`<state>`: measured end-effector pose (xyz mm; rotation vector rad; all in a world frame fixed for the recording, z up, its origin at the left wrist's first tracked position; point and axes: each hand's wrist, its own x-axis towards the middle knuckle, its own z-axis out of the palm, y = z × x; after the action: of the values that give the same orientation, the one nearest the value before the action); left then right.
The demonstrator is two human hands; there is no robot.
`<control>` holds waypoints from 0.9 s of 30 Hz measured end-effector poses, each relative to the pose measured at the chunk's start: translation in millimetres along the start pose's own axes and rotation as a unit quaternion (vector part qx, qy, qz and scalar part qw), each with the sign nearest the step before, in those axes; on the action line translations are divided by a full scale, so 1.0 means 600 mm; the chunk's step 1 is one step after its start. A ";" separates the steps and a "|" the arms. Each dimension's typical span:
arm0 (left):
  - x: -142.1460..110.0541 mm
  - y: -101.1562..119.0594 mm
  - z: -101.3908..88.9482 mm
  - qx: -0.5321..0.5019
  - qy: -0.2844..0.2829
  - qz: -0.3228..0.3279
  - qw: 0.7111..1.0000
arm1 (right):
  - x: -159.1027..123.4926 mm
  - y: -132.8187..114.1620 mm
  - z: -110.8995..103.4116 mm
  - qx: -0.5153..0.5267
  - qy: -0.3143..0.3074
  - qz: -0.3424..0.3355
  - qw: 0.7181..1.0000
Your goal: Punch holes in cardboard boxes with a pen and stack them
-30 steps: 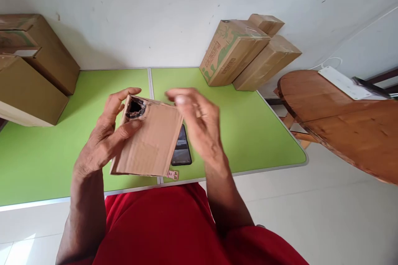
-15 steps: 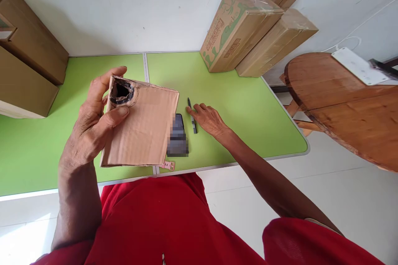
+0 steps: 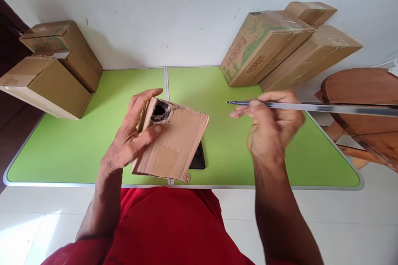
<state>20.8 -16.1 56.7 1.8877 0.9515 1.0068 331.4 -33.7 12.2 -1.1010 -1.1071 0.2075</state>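
Note:
My left hand [image 3: 132,132] grips a small cardboard box [image 3: 177,140] by its left side, thumb on the face just below a ragged, dark-edged hole [image 3: 160,112] in the upper left corner. The box is tilted and held over the green table [image 3: 236,153]. To the right, my right hand [image 3: 273,124] is closed around a pen [image 3: 292,107], its tip pointing left toward the box. Part of a dark phone [image 3: 199,158] shows from behind the box's right edge. A small pink buckle-like piece [image 3: 187,178] peeks out by the box's lower right corner.
Cardboard boxes [image 3: 273,49] stand on the table's back right, with more boxes [image 3: 52,83] at the back left. A white wall [image 3: 155,12] runs behind. Beyond the right end is a brown wooden round table [image 3: 357,91].
My right hand has picked the pen up off the table and raised it to the right. My left hand still holds the box. The view has shifted, showing more of the table's left end.

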 end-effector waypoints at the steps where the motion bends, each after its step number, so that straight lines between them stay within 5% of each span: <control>1: -0.001 0.001 0.001 0.000 0.003 0.001 1.000 | -0.010 -0.038 0.022 0.091 -0.013 -0.007 0.996; 4: -0.004 0.000 0.000 -0.002 0.010 -0.001 1.000 | -0.053 -0.131 0.085 0.186 -0.049 -0.032 0.981; 7: -0.010 -0.003 -0.002 -0.011 0.012 -0.002 1.000 | -0.093 -0.168 0.125 0.175 -0.129 -0.047 0.975; 14: -0.018 -0.016 -0.004 -0.021 0.013 0.018 1.000 | -0.101 -0.155 0.143 0.071 -0.140 -0.132 0.979; 27: -0.019 -0.020 -0.003 -0.016 0.018 0.021 0.999 | -0.093 -0.151 0.147 0.065 -0.134 -0.192 0.970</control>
<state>11.4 -20.4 43.5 1.8751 0.9147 1.0792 201.6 -59.9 51.1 -0.7372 -1.5037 0.1212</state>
